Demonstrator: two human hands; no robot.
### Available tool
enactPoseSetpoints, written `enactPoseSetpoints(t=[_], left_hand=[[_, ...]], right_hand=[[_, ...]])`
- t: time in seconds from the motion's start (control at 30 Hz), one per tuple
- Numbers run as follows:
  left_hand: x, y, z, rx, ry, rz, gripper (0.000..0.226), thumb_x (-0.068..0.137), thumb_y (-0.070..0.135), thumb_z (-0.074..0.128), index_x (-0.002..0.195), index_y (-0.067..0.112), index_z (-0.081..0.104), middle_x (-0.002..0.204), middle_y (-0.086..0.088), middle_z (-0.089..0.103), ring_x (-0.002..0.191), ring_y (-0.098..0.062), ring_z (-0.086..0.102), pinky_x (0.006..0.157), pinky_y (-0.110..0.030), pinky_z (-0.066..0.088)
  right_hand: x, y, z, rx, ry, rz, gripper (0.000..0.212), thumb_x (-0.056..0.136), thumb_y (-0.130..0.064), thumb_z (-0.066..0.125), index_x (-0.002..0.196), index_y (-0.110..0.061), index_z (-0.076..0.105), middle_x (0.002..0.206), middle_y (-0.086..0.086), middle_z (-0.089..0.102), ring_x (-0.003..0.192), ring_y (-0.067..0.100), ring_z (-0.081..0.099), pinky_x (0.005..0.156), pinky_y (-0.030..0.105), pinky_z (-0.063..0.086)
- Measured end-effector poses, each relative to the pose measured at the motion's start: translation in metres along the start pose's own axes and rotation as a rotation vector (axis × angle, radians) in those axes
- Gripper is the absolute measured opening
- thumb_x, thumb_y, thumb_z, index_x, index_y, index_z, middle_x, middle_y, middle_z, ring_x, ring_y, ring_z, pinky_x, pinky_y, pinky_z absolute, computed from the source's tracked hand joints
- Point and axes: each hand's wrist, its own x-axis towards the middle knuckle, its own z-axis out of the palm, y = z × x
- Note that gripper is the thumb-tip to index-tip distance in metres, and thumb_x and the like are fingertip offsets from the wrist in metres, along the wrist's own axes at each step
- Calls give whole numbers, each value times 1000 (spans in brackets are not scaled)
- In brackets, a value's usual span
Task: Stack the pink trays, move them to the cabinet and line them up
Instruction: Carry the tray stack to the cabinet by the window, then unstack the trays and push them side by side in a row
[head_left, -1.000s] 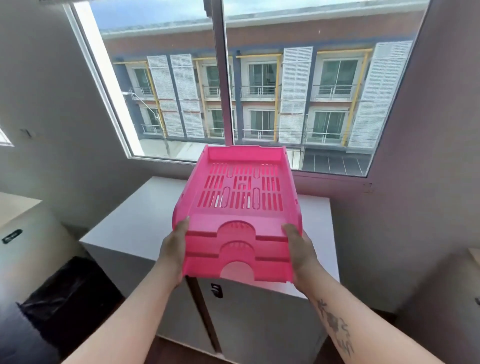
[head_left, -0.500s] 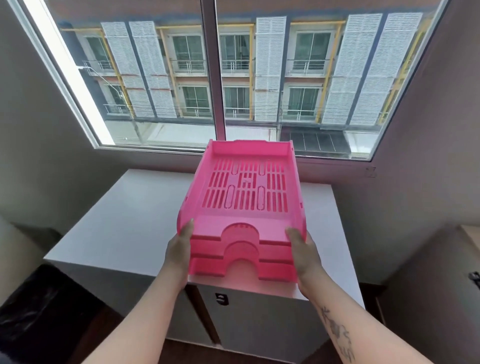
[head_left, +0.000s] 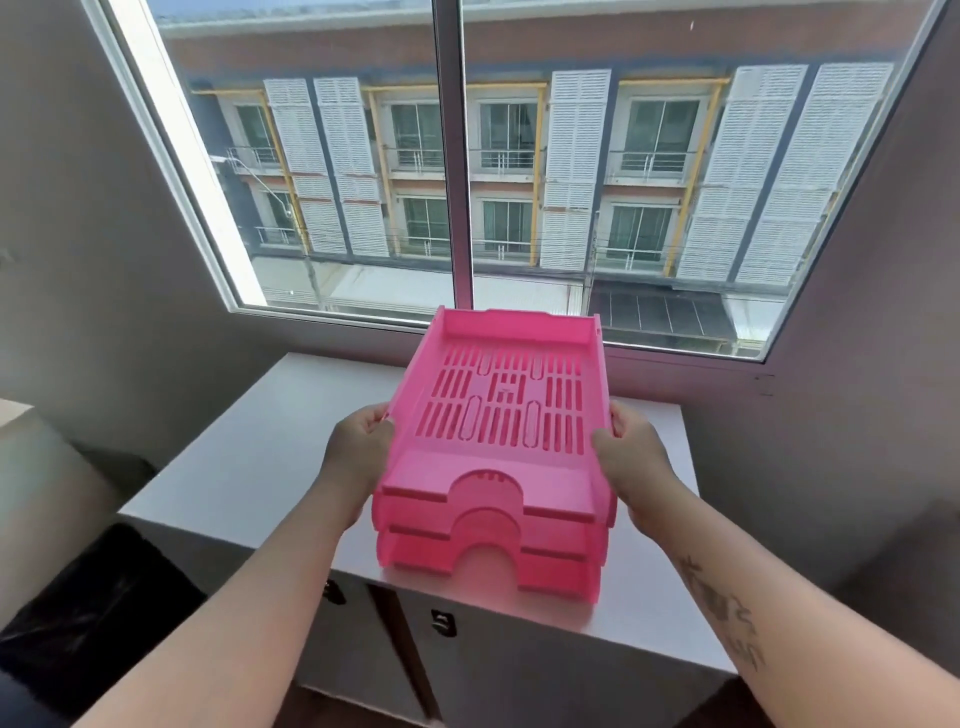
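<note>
A stack of three pink slotted trays (head_left: 498, 415) stands on the white cabinet top (head_left: 249, 457), its arched front edge near the cabinet's front edge. My left hand (head_left: 358, 447) grips the left side wall of the top tray. My right hand (head_left: 628, 452) grips its right side wall. The top tray looks slightly raised at the front from the two below it.
A large window (head_left: 457, 156) rises right behind the cabinet. Grey walls close in on both sides. A black-lined bin (head_left: 78, 613) stands on the floor to the left. Two cabinet doors with dark handles (head_left: 441, 623) face me below the top.
The tray stack has come down from the air onto the cabinet top. Both hands have shifted from the front corners to the side walls further back.
</note>
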Motion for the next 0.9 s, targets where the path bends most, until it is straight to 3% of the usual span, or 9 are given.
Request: enactPoseSetpoints(t=[0.1, 0.2, 0.3, 0.37, 0.5, 0.57, 0.67, 0.8, 0.9], left_hand=[[0, 3, -5, 18, 7, 40, 32, 101, 22, 42, 125, 19, 64, 95, 4, 71, 79, -15, 66, 51, -23, 48], [4, 2, -23, 31, 38, 63, 32, 102, 23, 41, 126, 20, 62, 93, 0, 71, 70, -15, 65, 39, -19, 45], [14, -4, -54, 32, 85, 71, 32, 102, 22, 40, 127, 19, 61, 93, -3, 69, 67, -16, 63, 35, -16, 41], [24, -10, -81, 44, 110, 78, 33, 102, 20, 39, 127, 18, 61, 92, -4, 68, 65, -16, 60, 33, -14, 38], [55, -26, -144, 60, 161, 58, 32, 102, 20, 38, 124, 25, 61, 87, 2, 67, 64, -16, 60, 34, -17, 37], [72, -35, -176, 60, 161, 45, 30, 102, 22, 38, 122, 27, 60, 87, 3, 67, 64, -17, 61, 34, -18, 37], [99, -49, -224, 69, 162, 26, 25, 103, 23, 37, 116, 30, 58, 89, 4, 67, 66, -16, 62, 37, -20, 39], [131, -76, -275, 45, 175, -2, 27, 102, 23, 38, 118, 27, 60, 94, 1, 68, 75, -19, 65, 51, -28, 46], [148, -100, -300, -22, 166, -52, 25, 103, 23, 37, 117, 25, 58, 96, 0, 68, 80, -21, 66, 59, -32, 50]], right_hand=[[-4, -4, 2, -11, 42, -49, 36, 92, -3, 36, 105, -24, 62, 96, -2, 73, 84, 19, 71, 68, 36, 59], [-1, -14, 15, -16, 47, -131, 29, 93, -4, 38, 104, -19, 61, 95, -3, 73, 82, 15, 70, 69, 36, 60], [-1, -31, 46, -27, 39, -194, 32, 94, -2, 39, 104, -29, 53, 96, -12, 68, 79, 1, 64, 67, 18, 53], [3, -40, 76, -33, 27, -221, 36, 93, -3, 41, 119, -19, 58, 103, -3, 72, 84, 12, 70, 72, 28, 60], [7, -64, 150, -29, -12, -217, 50, 96, -5, 43, 145, -13, 41, 109, 3, 68, 90, 27, 70, 76, 48, 61], [7, -77, 187, -18, -22, -205, 54, 97, -5, 43, 150, -12, 34, 126, 7, 63, 90, 37, 69, 79, 51, 57], [12, -89, 242, 12, -19, -150, 57, 97, -5, 44, 152, -13, 28, 140, 7, 53, 109, 42, 62, 91, 52, 52], [25, -97, 307, 16, -56, -148, 46, 92, -9, 42, 135, -22, 48, 117, 10, 68, 79, 31, 70, 70, 54, 60], [29, -96, 343, 7, -59, -135, 41, 92, -2, 40, 119, -29, 54, 95, 4, 69, 80, 32, 69, 68, 53, 60]])
